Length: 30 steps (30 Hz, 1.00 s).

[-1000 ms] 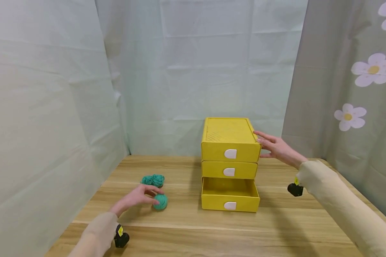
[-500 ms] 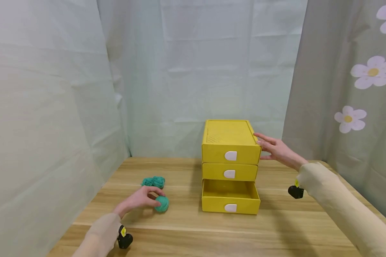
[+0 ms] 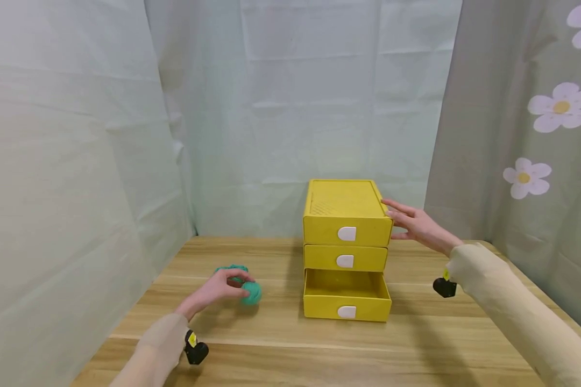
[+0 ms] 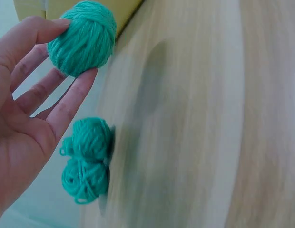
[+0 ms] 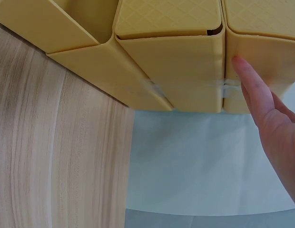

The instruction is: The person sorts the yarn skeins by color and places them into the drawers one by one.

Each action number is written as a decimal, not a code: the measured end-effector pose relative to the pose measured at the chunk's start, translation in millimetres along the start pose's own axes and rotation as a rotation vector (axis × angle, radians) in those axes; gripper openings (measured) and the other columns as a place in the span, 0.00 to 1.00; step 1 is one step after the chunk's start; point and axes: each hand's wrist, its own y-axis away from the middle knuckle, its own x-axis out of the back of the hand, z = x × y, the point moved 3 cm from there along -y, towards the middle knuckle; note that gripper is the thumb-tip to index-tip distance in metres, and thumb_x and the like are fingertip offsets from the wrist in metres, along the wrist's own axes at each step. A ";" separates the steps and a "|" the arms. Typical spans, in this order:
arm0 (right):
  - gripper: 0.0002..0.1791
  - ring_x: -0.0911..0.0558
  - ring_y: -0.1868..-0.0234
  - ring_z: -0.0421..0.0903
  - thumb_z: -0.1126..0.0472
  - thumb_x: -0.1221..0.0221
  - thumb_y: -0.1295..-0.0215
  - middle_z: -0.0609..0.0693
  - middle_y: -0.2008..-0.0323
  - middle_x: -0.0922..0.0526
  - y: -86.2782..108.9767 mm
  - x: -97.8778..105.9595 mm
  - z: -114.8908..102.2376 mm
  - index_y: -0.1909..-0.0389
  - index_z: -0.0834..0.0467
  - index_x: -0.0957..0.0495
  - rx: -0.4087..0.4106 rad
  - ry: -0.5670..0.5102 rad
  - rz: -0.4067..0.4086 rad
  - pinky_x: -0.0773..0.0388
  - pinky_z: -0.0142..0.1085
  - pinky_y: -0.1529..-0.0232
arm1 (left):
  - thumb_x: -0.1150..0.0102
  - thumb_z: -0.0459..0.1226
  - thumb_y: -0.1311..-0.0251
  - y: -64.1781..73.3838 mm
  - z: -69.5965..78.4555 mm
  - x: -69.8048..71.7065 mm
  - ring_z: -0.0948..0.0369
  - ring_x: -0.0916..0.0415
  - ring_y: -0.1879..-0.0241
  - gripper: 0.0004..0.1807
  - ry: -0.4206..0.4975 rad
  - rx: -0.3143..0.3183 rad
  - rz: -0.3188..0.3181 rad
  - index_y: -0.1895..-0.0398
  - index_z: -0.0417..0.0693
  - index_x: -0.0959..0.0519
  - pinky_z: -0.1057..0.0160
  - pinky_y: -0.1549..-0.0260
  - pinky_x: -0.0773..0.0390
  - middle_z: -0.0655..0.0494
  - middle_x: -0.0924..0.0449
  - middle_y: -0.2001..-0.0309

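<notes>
My left hand (image 3: pixel 218 288) pinches a round green ball of yarn (image 4: pixel 83 40) between thumb and fingers. The ball is lifted off the table, with its shadow below. Behind that hand, two more green yarn bundles (image 4: pixel 86 159) lie side by side on the wood, partly hidden in the head view. A yellow three-drawer unit (image 3: pixel 346 199) stands right of centre. Its bottom drawer (image 3: pixel 347 307) is pulled out and the upper two are closed. My right hand (image 3: pixel 418 226) rests against the unit's right side near the top, fingers straight, as the right wrist view (image 5: pixel 276 118) also shows.
The wooden table (image 3: pixel 281 349) extends in front of the drawer unit. A pale cloth (image 3: pixel 290 107) hangs behind and along the left. On the right hangs a grey curtain (image 3: pixel 484 123) with white flowers.
The left hand has closed on the yarn ball, lifted it off the table and moved slightly right and away. The right hand stays against the drawer unit.
</notes>
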 end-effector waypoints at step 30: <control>0.33 0.43 0.39 0.62 0.53 0.54 0.31 0.59 0.33 0.52 0.2 0.7 -0.9 0.30 0.55 0.55 0.013 -0.014 -0.022 0.37 0.54 0.49 | 0.36 0.37 0.48 -51.2 63.8 -38.2 0.51 0.26 0.57 0.19 0.227 -0.050 0.054 0.53 0.42 0.23 0.55 0.60 0.26 0.47 0.26 0.53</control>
